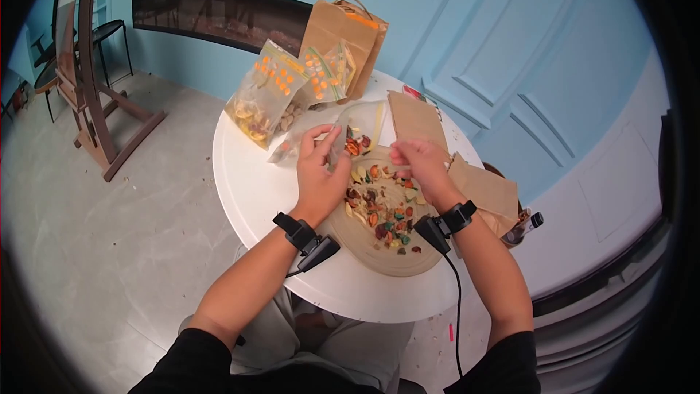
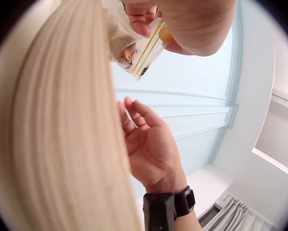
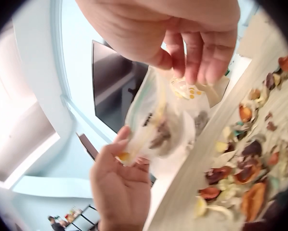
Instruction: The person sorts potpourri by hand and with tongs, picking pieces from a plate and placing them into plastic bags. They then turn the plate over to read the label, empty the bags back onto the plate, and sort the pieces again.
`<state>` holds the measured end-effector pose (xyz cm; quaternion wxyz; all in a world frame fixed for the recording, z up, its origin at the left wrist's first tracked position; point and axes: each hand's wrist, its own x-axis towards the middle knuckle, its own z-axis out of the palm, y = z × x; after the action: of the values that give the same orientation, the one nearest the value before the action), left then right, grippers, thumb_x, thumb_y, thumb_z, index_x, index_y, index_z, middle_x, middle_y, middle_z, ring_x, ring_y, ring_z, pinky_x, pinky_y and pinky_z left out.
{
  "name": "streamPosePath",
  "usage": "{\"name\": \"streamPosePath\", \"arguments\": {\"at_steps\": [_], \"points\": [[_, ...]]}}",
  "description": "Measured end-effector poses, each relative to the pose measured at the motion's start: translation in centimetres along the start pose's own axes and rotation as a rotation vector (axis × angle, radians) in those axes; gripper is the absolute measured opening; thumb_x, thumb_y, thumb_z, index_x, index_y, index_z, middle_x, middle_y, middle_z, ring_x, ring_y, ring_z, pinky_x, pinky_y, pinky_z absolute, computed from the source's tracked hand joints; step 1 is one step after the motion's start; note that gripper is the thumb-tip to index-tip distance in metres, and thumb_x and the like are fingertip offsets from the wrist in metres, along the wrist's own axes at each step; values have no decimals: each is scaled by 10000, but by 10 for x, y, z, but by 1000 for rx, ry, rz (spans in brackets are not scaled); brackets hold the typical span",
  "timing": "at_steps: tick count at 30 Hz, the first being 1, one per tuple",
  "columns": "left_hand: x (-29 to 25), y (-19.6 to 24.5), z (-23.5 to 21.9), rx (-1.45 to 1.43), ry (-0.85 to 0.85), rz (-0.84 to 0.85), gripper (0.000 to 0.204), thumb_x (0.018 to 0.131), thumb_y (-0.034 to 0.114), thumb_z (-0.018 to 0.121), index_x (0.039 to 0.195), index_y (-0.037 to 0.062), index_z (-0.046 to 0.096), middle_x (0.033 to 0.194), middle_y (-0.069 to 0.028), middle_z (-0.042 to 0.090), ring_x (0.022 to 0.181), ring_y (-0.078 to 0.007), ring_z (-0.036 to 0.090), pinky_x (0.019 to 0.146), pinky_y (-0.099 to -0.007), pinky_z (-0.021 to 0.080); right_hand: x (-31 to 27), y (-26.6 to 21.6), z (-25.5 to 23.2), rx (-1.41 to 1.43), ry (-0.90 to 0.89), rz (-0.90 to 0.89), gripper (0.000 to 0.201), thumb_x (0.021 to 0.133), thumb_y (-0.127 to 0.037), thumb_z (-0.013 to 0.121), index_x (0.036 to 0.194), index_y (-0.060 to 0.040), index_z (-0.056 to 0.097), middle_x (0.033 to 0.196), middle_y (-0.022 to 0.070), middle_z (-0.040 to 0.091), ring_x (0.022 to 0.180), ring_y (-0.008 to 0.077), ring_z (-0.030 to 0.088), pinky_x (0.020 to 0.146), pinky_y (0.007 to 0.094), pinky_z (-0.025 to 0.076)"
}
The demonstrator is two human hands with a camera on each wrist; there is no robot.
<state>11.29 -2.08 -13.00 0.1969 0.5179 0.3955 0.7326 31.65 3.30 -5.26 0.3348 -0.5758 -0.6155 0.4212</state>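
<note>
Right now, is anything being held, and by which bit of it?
The left hand holds a clear plastic bag by its edge, near the yellow zip strip.

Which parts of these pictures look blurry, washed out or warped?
Head view: fisheye bowing, black rounded corners. Left wrist view: the round beige ridged board looms close, softly blurred. Right wrist view: a bright whitish patch at left looks washed out.

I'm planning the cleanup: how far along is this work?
Probably partway. Many dried pieces already lie spread on the round plate. In hand: the left hand holds a clear bag with more inside; the right hand is near it. Remaining: its contents or the loose ones; filling or emptying, I can't tell.
</note>
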Motion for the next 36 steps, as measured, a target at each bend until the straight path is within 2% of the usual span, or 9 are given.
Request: {"name": "streamPosePath", "arguments": {"at_steps": [3,6,9,15,18,24,30,33,36], "points": [[-1,-10,6,-43,13,44,430,837,63,670,1260,-16,659,1278,-95,570,893,-185,556,766,-307,482,-16,13,6,-407,-308,-185,496,972,-400,651,1262,2,626,1088,125,687,1015,254,677,886,364,538],[-1,-2,1,16,-47,39,431,836,60,664,1261,-12,661,1283,-98,568,882,-177,548,756,-303,478,-31,26,28,-779,-405,-623,616,935,-504,653,1306,-15,595,1272,209,600,1189,350,595,1015,431,471],[-1,1,-1,2,-72,9,433,833,60,662,1261,-12,663,1283,-96,569,867,-168,542,742,-298,474,-40,34,45,-857,-417,-723,670,906,-562,651,1347,-64,572,1430,231,471,1301,430,481,1102,469,391],[-2,-1,0,65,-87,28,431,858,7,642,1286,37,669,1276,-40,561,854,-85,509,706,-225,434,-21,38,21,-1212,-249,-634,600,922,-515,650,1353,-105,569,1424,198,483,1261,447,501,1092,468,402],[-2,-2,0,66,-96,33,437,846,-2,644,1280,44,673,1277,-39,560,844,-87,507,704,-229,436,-6,45,-7,-913,-436,-424,575,927,-494,653,1335,-95,581,1374,206,529,1245,412,525,1070,438,423],[-1,2,0,37,-105,9,439,839,-8,644,1273,47,678,1273,-36,565,821,-89,500,700,-231,435,-31,34,-25,-952,-505,-313,687,916,-548,660,1360,-31,572,1330,261,557,1269,376,529,1069,414,426],[-2,1,-1,53,-118,-7,436,846,2,639,1278,49,678,1271,-31,568,809,-88,494,696,-231,433,-62,22,-18,-955,-651,-296,878,893,-653,638,1505,-52,451,1504,314,402,1376,434,441,1144,423,360],[-2,3,-1,52,-122,-24,431,849,7,639,1276,48,680,1266,-30,572,787,-84,486,690,-231,431,-74,15,-15,-970,-686,-237,890,879,-584,700,1543,-77,394,1510,325,377,1370,465,417,1155,416,342],[-1,2,0,61,-120,-35,423,830,54,664,1250,1,677,1257,-47,583,751,-116,498,675,-263,447,-79,29,-13,-1059,-547,-438,733,903,-466,718,1488,-92,483,1456,279,459,1323,434,465,1119,419,379]]}}
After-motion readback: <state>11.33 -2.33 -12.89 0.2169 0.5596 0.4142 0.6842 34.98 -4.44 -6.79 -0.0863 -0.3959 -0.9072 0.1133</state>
